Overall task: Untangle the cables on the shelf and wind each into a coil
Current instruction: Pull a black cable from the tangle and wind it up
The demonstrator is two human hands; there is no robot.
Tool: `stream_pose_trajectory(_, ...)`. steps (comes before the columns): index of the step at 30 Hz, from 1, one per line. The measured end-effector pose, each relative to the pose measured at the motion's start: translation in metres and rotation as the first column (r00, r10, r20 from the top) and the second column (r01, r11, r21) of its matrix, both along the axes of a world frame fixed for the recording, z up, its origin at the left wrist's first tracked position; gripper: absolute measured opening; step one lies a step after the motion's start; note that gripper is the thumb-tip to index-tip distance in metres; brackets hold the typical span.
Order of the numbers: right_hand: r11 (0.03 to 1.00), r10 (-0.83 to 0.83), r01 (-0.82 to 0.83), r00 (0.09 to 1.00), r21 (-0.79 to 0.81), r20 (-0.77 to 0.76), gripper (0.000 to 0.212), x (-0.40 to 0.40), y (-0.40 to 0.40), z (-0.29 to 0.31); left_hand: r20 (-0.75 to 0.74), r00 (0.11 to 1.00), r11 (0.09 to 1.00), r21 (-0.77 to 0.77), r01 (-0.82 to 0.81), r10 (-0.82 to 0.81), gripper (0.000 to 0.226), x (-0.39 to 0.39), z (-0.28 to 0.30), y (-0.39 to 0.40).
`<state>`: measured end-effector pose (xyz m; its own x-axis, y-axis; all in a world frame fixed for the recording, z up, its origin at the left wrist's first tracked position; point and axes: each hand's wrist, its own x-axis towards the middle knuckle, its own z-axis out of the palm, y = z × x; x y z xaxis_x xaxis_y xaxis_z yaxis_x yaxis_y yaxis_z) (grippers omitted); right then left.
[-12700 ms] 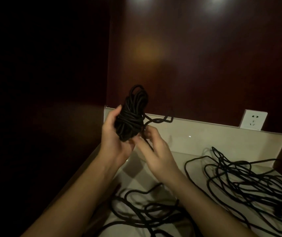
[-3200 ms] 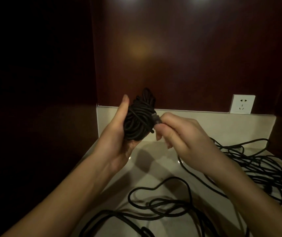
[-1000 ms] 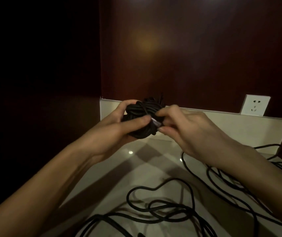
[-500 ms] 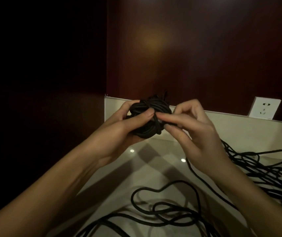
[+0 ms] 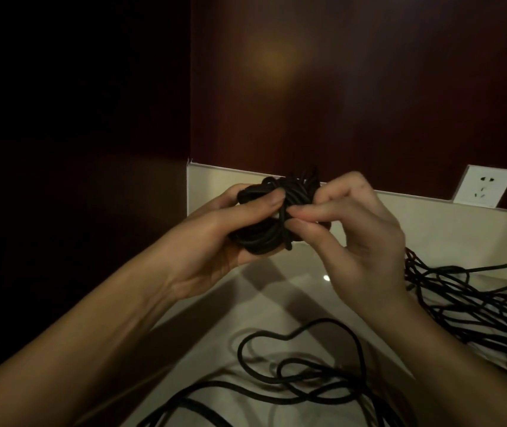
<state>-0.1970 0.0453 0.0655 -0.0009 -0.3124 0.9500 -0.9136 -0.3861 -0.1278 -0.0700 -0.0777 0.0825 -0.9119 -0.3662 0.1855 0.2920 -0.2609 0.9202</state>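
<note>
Left hand (image 5: 215,238) wrapped around wound coil (image 5: 273,217), held above shelf (image 5: 276,303). Right hand (image 5: 353,238) pinching coil's cross-wrap strand, apparently tucking end. Loose cable loops (image 5: 301,365) lie below; tangled cables (image 5: 477,303) at right. Risk: untucked end slips, wraps spring loose; slack grip drops coil into loops.

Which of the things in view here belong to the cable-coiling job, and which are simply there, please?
Part of the job:
- wound black coil, gripped by the left hand, right hand pinching at its wrap
- loose cable on the shelf, near
- tangled cables, right

Just there:
- wall socket
- dark wood panelling
</note>
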Motion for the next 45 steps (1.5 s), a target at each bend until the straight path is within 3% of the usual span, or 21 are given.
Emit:
stream_pose_trajectory(6,0.939,-0.342,0.345,0.934,0.012,-0.103,0.034,0.007,-0.016,-0.034,-0.068,0.947,0.949,0.042,-0.313,0.315,0.051,-0.013,-0.016,0.001)
stream_pose_trajectory(11,0.917,-0.38,0.388,0.92,0.09,-0.095,0.03,0.02,-0.026,-0.02,-0.084,0.934,0.938,0.036,-0.346,0.348,0.035,-0.014,-0.023,0.002)
stream_pose_trajectory(16,0.859,-0.419,0.48,0.859,0.178,-0.294,0.021,0.021,-0.023,-0.01,-0.114,0.934,0.941,0.041,-0.336,0.338,0.029,-0.009,-0.023,-0.005)
stream_pose_trajectory(19,0.855,-0.395,0.489,0.829,0.172,-0.396,0.013,0.02,-0.025,-0.007,-0.104,0.924,0.93,0.043,-0.366,0.368,0.022,-0.008,-0.026,-0.005)
stream_pose_trajectory(25,0.855,-0.418,0.518,0.728,0.036,-0.543,0.013,0.017,-0.031,-0.011,-0.092,0.884,0.888,0.076,-0.453,0.458,0.039,-0.01,-0.029,-0.001)
stream_pose_trajectory(32,0.953,-0.268,0.292,0.708,-0.075,-0.654,0.01,0.004,-0.02,-0.013,-0.014,0.879,0.878,0.059,-0.475,0.477,0.04,-0.007,-0.029,-0.005)
stream_pose_trajectory(37,0.976,-0.191,0.212,0.702,-0.054,-0.686,0.024,0.003,-0.01,-0.028,0.04,0.91,0.898,0.146,-0.414,0.413,0.04,-0.005,-0.031,0.003)
stream_pose_trajectory(40,0.97,-0.207,0.237,0.705,-0.049,-0.678,0.026,0.007,-0.005,-0.035,0.052,0.962,0.926,0.262,-0.271,0.266,0.038,-0.002,-0.029,0.013)
stream_pose_trajectory(43,0.944,-0.284,0.329,0.778,-0.022,-0.561,0.021,0.015,-0.004,-0.046,-0.026,0.991,0.896,0.429,-0.11,0.134,0.041,0.003,-0.025,0.021)
stream_pose_trajectory(45,0.927,-0.348,0.376,0.853,-0.004,-0.388,0.017,0.024,-0.004,-0.051,-0.09,0.992,0.9,0.433,-0.044,0.092,0.041,0.005,-0.024,0.025)
